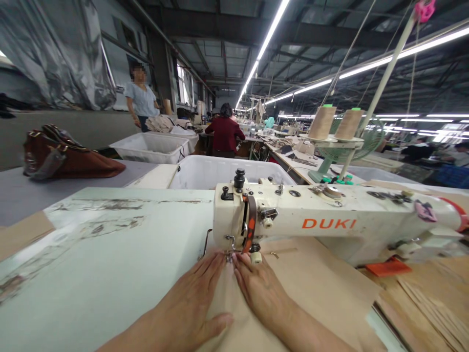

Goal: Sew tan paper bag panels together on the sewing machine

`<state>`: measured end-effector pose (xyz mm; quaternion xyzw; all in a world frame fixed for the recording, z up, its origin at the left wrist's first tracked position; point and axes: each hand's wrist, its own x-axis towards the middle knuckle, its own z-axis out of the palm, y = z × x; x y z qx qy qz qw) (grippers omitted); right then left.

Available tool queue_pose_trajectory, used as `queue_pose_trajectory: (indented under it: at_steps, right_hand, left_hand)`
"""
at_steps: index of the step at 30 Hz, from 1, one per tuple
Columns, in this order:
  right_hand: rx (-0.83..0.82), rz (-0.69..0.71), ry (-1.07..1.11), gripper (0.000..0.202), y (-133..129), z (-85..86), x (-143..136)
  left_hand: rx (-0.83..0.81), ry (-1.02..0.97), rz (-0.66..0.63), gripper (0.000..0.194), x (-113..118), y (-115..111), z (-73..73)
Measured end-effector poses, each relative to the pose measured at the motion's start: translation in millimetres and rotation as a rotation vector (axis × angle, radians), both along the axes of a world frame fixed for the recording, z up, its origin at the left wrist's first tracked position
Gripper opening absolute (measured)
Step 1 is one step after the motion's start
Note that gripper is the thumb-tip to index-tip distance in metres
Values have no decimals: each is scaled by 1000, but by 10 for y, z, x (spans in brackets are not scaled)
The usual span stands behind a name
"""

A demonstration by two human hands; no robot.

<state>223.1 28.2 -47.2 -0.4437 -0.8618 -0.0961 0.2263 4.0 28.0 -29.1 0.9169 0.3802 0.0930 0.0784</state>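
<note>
A tan sheet of fabric or leather [315, 288] lies under the head of a white sewing machine [278, 220] lettered DUKI. My left hand [194, 293] rests flat on the sheet's left part, fingers stretched toward the presser foot [229, 256] and thumb spread aside. On the other side of the foot, my right hand [262, 288] presses the sheet down with its fingers extended forward. Both sets of fingertips sit close beside the foot. The needle point is too small to make out. A small metal zipper pull [274, 254] shows on the sheet to the right.
Left of the machine stretches a worn pale green tabletop [120, 244]. A brown leather bag [73, 156] sits at far left. White plastic bins [154, 146] stand behind. Thread cones [322, 122] rise at right. One person [224, 132] sits ahead; another [142, 98] stands at left.
</note>
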Motion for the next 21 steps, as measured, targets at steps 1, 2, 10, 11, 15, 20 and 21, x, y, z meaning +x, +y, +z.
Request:
queue_pose_trajectory:
  at_steps: [1,2,10,11,15,20,21]
  right_hand:
    - [0,1,-3,34,1,-2,3]
    - [-1,-1,-6,34,1,-6,5]
    - [-12,-14,-8,34,6,-7,-1]
    - [-18,-27,-11,33,13,-1,-4]
    - [-21,-140,8,31,7,23,-19]
    - [3,-347,13,45,-382,1,-29]
    - [15,-353,-10,48,-521,-12,-24]
  left_hand:
    - [8,2,0,90,-4,-2,-7]
    - [8,8,-1,90,-7,-3,-16]
    - [45,-17,-28,89,-47,21,-125]
    - [52,-17,-25,89,-51,32,-136]
    - [97,-24,-21,89,-54,45,-143]
    - [169,-6,-76,97,-147,-306,-56]
    - [179,-8,-78,100,-190,-435,-26]
